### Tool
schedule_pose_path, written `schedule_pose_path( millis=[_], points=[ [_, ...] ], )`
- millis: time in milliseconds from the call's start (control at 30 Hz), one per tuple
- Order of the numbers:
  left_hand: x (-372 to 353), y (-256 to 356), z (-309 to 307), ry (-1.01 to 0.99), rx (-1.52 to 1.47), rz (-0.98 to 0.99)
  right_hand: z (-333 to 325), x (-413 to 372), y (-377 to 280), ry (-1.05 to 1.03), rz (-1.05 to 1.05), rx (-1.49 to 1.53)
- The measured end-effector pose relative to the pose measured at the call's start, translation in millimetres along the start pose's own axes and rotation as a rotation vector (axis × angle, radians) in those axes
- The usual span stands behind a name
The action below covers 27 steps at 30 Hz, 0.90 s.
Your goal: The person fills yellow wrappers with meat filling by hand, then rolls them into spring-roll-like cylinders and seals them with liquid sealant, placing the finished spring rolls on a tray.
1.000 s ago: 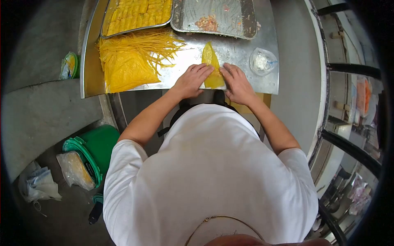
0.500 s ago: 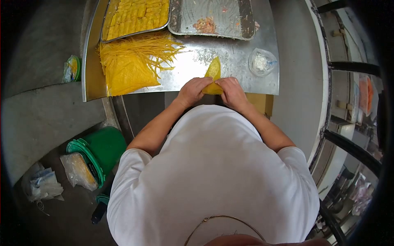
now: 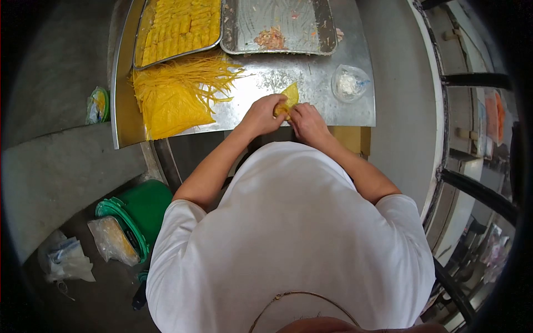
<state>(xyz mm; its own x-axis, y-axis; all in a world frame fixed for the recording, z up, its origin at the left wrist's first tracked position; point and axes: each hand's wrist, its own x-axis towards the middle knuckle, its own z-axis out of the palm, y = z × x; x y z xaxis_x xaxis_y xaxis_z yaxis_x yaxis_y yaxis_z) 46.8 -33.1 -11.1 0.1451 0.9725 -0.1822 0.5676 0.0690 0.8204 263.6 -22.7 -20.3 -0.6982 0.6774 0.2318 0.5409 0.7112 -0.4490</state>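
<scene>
A yellow wrapper (image 3: 290, 93), partly rolled, lies at the front edge of the metal table (image 3: 261, 83), its pointed end facing away from me. My left hand (image 3: 265, 115) is closed on the roll's left side, with the thumb and fingers around it. On the right side, my right hand (image 3: 308, 123) grips the roll with bent fingers. Whatever is inside the wrapper is mostly hidden by my fingers. To the left lies a stack of yellow wrappers (image 3: 172, 114) with frayed strips along its far edge.
Finished yellow rolls fill one tray (image 3: 135, 49) at the back left. Beside it, another metal tray (image 3: 327, 33) holds a small heap of shredded filling (image 3: 270, 38). A clear bag of white paste (image 3: 350, 84) sits at right. A green bucket (image 3: 145, 202) stands on the floor at left.
The wrapper's near part has been folded into a roll, leaving a shorter flat point. My left hand has moved over the roll. The whole view has shifted slightly.
</scene>
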Motion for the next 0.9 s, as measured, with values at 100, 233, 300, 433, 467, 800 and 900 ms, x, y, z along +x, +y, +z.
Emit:
schedule_pose_path(
  millis=[100,233,300,433,467,800,900],
  points=[
    [-4.1,-16.8,-5.0,-0.019,0.136,0.442,1.1,2.6,-0.4,0.014,0.053,0.023],
    [11.2,-24.9,-8.4,-0.022,0.293,0.647,-2.3,4.1,-9.9,0.023,0.098,0.002],
    [21.9,-25.6,-12.4,-0.050,0.331,0.674,-7.3,2.7,-18.0,0.079,0.101,0.074],
    [19.9,-17.4,-19.9,-0.062,0.277,0.638,0.5,6.6,-14.4,0.059,0.163,-0.053],
    [18.7,-12.3,-24.2,-0.037,0.204,0.589,1.2,8.4,-11.9,0.051,0.171,-0.059],
    [34.9,-32.6,-11.2,0.082,0.243,0.764,2.6,15.4,-2.2,0.095,0.225,-0.075],
    [31.8,-34.1,-8.5,0.061,0.334,0.721,-1.1,15.4,3.3,0.083,0.231,-0.009]
  ],
)
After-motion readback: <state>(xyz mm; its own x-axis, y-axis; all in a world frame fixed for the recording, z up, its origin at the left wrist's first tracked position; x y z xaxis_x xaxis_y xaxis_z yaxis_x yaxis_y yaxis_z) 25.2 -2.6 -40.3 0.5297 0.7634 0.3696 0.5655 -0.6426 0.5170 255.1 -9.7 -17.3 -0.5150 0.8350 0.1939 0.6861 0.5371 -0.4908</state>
